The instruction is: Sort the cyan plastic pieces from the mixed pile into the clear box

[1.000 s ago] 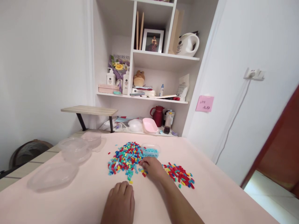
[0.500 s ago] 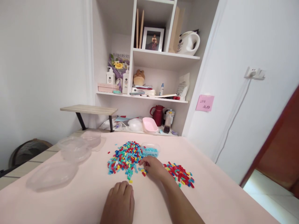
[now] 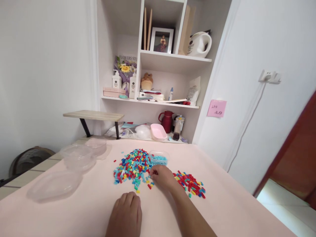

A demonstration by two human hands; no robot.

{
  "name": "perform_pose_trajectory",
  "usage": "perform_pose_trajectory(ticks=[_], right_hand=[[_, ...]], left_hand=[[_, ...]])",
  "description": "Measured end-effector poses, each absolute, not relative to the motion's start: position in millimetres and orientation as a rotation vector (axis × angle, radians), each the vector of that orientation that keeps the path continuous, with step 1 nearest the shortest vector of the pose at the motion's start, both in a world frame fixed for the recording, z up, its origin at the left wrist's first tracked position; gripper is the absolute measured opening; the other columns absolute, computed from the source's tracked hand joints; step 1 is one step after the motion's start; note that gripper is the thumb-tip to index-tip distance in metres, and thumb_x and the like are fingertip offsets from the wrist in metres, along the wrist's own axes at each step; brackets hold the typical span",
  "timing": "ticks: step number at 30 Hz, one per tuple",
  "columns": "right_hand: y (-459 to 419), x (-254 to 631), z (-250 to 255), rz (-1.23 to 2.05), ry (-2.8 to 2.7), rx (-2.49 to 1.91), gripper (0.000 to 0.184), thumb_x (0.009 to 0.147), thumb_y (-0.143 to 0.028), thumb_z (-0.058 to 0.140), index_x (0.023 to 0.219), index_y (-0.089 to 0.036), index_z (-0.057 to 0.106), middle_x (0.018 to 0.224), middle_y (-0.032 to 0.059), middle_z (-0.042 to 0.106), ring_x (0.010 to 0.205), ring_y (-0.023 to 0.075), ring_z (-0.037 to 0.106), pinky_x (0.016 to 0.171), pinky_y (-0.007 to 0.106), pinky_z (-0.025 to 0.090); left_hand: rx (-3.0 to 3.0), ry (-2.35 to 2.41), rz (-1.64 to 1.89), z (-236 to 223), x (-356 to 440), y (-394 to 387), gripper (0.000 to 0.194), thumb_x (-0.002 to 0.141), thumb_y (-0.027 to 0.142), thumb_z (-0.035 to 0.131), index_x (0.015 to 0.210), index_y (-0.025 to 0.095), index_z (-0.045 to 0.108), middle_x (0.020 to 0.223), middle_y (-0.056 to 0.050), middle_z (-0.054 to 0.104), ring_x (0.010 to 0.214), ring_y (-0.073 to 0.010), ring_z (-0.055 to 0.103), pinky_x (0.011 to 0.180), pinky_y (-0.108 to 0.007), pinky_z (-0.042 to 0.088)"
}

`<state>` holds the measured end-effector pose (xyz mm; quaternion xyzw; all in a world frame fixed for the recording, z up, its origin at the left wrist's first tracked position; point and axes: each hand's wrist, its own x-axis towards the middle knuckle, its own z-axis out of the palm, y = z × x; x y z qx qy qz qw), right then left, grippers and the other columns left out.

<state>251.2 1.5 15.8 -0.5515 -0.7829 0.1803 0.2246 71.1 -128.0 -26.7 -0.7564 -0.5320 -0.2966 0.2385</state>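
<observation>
My right hand (image 3: 161, 176) hovers at the right edge of a large heap of small toy building bricks (image 3: 135, 166) in mixed colours. Its fingertips are pinched together, and whatever they hold is too small or hidden to make out. Just behind it stands a clear plastic tub (image 3: 159, 153) with light-blue bricks inside. A smaller pile of mostly red bricks (image 3: 190, 184) lies to the right of my wrist. My left hand (image 3: 125, 210) rests palm down on the pink tabletop (image 3: 158, 214), fingers together and laid flat, in front of the heap.
Clear empty tubs (image 3: 79, 158) and a clear lid (image 3: 55, 186) lie on the left side. A small wooden riser (image 3: 93, 115) stands at the back left. On the ledge behind are a pink tray (image 3: 158, 132), a red jug (image 3: 167, 121) and a bottle (image 3: 178, 130).
My right hand has shifted slightly right, its fingertips drawing together and away from the heap's edge. A red brick near its fingers has moved a little left. My left hand stays put.
</observation>
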Motion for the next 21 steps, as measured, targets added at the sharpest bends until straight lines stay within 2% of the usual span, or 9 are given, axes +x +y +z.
perform_pose_trajectory(ticks=[7, 10, 14, 17, 21], right_hand=[[4, 253, 14, 0.536, -2.140, -1.492, 0.008, 0.073, -0.017, 0.063, 0.073, -0.022, 0.070, 0.082, 0.0002, 0.073, 0.076, 0.0165, 0.062, 0.063, 0.024, 0.035], [6, 251, 11, 0.697, -2.043, -1.390, 0.008, 0.073, -0.019, 0.061, 0.073, -0.020, 0.069, 0.073, 0.0004, 0.070, 0.067, 0.0146, 0.060, 0.058, 0.023, 0.037], [12, 250, 12, 0.863, -1.617, -1.225, 0.022, 0.080, -0.035, 0.055, 0.086, -0.018, 0.068, 0.058, -0.0032, 0.059, 0.043, 0.0114, 0.049, 0.045, 0.023, 0.035], [20, 258, 14, 0.794, -1.264, -1.178, 0.036, 0.079, -0.047, 0.057, 0.093, -0.017, 0.067, 0.050, -0.0048, 0.053, 0.038, 0.0123, 0.046, 0.041, 0.024, 0.034], [30, 272, 13, 0.709, -1.087, -1.205, 0.043, 0.077, -0.050, 0.059, 0.098, -0.014, 0.069, 0.049, -0.0035, 0.055, 0.037, 0.0132, 0.046, 0.040, 0.026, 0.036]], left_hand=[[-2.068, -1.439, -0.820, -25, 70, -128, 0.022, 0.087, 0.009, 0.045, 0.088, 0.023, 0.062, 0.083, 0.000, 0.068, 0.075, -0.0171, 0.063, 0.068, -0.031, 0.043], [-2.067, -1.439, -0.832, -25, 70, -128, 0.022, 0.088, 0.009, 0.045, 0.087, 0.023, 0.062, 0.083, 0.000, 0.068, 0.074, -0.0170, 0.062, 0.067, -0.031, 0.043], [-2.084, -1.453, -0.835, -25, 71, -128, 0.023, 0.087, 0.008, 0.045, 0.085, 0.023, 0.062, 0.083, 0.000, 0.068, 0.075, -0.0170, 0.062, 0.068, -0.031, 0.043], [-2.106, -1.494, -0.824, -23, 72, -129, 0.024, 0.087, 0.008, 0.045, 0.084, 0.024, 0.062, 0.083, 0.000, 0.068, 0.076, -0.0169, 0.062, 0.068, -0.031, 0.043], [-2.123, -1.530, -0.816, -22, 72, -130, 0.025, 0.087, 0.008, 0.045, 0.085, 0.024, 0.063, 0.085, 0.000, 0.069, 0.077, -0.0165, 0.062, 0.069, -0.030, 0.043]])
